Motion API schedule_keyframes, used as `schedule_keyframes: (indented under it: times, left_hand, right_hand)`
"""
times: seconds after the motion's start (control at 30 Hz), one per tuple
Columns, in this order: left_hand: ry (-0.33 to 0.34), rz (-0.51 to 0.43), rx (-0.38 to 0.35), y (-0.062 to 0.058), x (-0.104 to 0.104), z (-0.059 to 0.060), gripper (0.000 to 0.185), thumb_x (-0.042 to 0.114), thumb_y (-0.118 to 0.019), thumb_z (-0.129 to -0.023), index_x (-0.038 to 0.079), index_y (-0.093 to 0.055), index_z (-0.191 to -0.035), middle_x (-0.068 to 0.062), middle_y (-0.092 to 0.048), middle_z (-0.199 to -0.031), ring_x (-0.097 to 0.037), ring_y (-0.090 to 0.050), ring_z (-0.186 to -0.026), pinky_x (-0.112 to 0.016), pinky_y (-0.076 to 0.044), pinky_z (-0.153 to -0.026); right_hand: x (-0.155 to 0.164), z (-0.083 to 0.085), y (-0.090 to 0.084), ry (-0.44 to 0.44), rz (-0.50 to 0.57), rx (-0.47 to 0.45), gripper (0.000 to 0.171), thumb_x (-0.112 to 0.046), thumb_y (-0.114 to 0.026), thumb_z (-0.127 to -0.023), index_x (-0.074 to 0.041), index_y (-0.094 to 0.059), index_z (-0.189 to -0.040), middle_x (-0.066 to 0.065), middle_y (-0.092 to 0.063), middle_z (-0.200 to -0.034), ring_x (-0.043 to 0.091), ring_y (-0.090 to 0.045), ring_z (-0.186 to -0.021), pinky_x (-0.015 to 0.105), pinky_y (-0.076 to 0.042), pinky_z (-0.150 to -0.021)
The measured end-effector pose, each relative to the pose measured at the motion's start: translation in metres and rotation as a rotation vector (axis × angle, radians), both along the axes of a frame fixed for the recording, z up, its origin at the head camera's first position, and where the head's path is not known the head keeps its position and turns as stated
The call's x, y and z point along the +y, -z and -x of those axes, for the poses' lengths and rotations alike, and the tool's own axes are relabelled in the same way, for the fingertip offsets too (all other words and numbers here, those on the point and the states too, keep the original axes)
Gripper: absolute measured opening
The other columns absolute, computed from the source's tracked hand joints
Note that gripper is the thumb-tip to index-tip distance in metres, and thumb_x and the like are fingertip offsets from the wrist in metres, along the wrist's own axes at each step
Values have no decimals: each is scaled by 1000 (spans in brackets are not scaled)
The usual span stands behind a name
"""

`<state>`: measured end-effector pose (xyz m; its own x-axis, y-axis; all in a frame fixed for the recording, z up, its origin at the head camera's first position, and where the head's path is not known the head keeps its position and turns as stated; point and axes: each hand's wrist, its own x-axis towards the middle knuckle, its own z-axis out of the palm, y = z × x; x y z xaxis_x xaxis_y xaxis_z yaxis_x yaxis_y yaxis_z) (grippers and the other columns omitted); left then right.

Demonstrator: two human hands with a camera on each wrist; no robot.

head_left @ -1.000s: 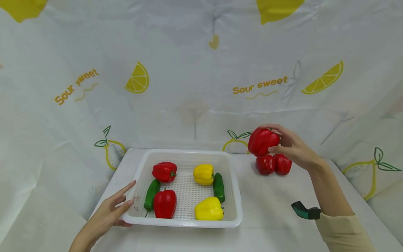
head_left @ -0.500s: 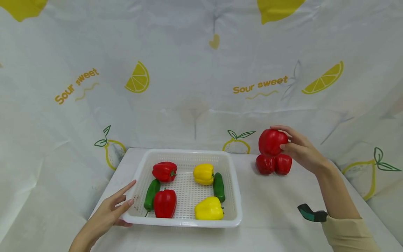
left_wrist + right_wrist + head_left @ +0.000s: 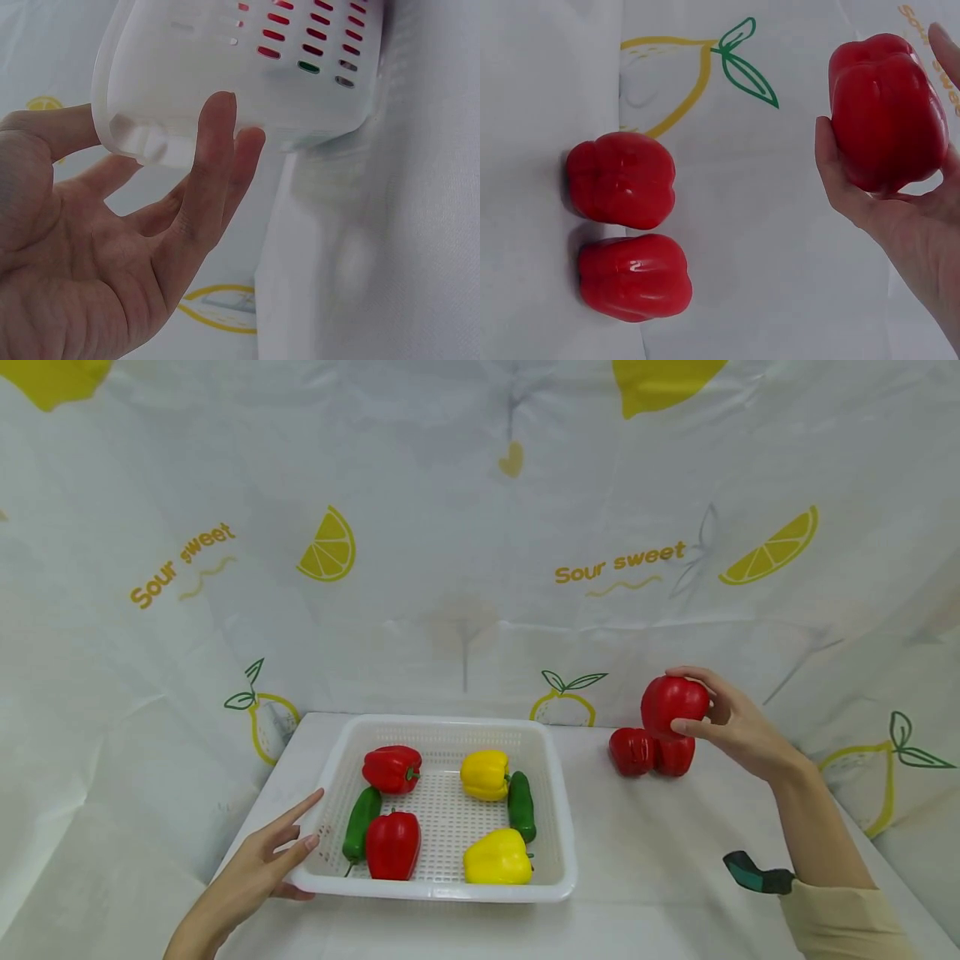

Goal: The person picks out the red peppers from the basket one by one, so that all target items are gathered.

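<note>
Two hands work over a white-covered table (image 3: 660,860) backed by lemon-printed sheeting. At far left, the left hand (image 3: 258,868) lies with its fingers nearly straight and spread, the fingertips (image 3: 225,112) against the near left corner of a white perforated basket (image 3: 558,827); the left wrist view shows the fingers beside the basket's rounded rim, gripping nothing. Inside the basket lie six peppers: a red bell pepper (image 3: 392,768) at the back left, a green chilli (image 3: 362,824) below it along the left wall, a second red bell pepper (image 3: 393,845) at the front, touching or nearly touching that chilli, a yellow bell pepper (image 3: 485,774) at the back centre, a second green chilli (image 3: 521,806) just beside it on the right, and a second yellow bell pepper (image 3: 497,857) at the front. Right of the basket, well apart from it, two red bell peppers (image 3: 632,751) (image 3: 677,757) sit side by side and touching on the table near the backdrop. Above the right one, the right hand (image 3: 731,727) holds a third red pepper (image 3: 672,705) off the table, thumb below and curled fingers over its top; whether it brushes the pepper beneath is unclear from the head view, though the right wrist view (image 3: 889,112) suggests a gap. A dark green strap (image 3: 753,875) shows at the right wrist.
</note>
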<state>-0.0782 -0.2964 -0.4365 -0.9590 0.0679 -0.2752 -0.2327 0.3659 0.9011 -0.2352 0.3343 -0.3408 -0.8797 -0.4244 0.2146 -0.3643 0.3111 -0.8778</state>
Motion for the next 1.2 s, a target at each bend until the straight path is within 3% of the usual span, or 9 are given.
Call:
schedule_keyframes:
  times: [0.07, 0.17, 0.3, 0.57, 0.77, 1.1, 1.2]
  left_hand:
    - [7, -8, 3, 0, 0, 1, 73, 29, -65, -109, 26, -29, -173, -35, -43, -164, -28, -72, -114, -46, -71, -74]
    - [9, -8, 1, 0, -1, 1, 74, 29, -65, -109, 25, -29, -173, -35, -42, -165, -28, -72, -116, -46, -71, -74]
    - [6, 0, -5, 1, -1, 2, 75, 30, -65, -109, 26, -28, -174, -35, -39, -167, -29, -72, -118, -45, -71, -74]
    - [0, 3, -7, 1, -1, 0, 75, 31, -66, -109, 27, -28, -173, -35, -39, -168, -30, -71, -120, -45, -71, -75]
    - [-2, 16, -6, 1, 0, 0, 76, 33, -67, -108, 29, -28, -174, -32, -40, -168, -29, -72, -118, -45, -71, -76]
    - [-4, 26, -7, 1, 0, 0, 77, 33, -67, -108, 30, -27, -173, -32, -41, -168, -28, -72, -118, -44, -71, -75]
    - [-6, 26, -8, 2, 0, 0, 77, 34, -67, -107, 30, -28, -173, -32, -39, -169, -28, -72, -119, -45, -71, -75]
  right_hand:
    - [3, -2, 1, 79, -83, 19, 78, 0, -76, -93, -23, -42, -159, -14, -54, -142, 5, -60, -122, 29, -68, -82]
    - [9, -2, 3, 125, -127, 17, 82, -2, -80, -91, -22, -41, -160, -15, -52, -142, 6, -58, -123, 30, -68, -81]
    - [21, -2, 6, 141, -150, 3, 82, -3, -79, -92, -21, -40, -161, -16, -52, -142, 6, -58, -122, 31, -68, -81]
    - [52, 1, 17, 196, -215, -24, 86, -8, -81, -93, -31, -37, -163, -20, -46, -142, 4, -53, -120, 29, -67, -80]
    - [70, 4, 30, 234, -274, -34, 92, -10, -85, -88, -25, -35, -164, -25, -44, -137, 1, -49, -117, 28, -67, -77]
    - [92, 11, 57, 260, -359, -87, 89, -16, -85, -90, -21, -34, -163, -1, -42, -144, 17, -44, -122, 29, -65, -78]
    - [96, 14, 64, 250, -352, -109, 84, -15, -82, -93, -21, -35, -163, 12, -42, -149, 29, -44, -126, 30, -65, -78]
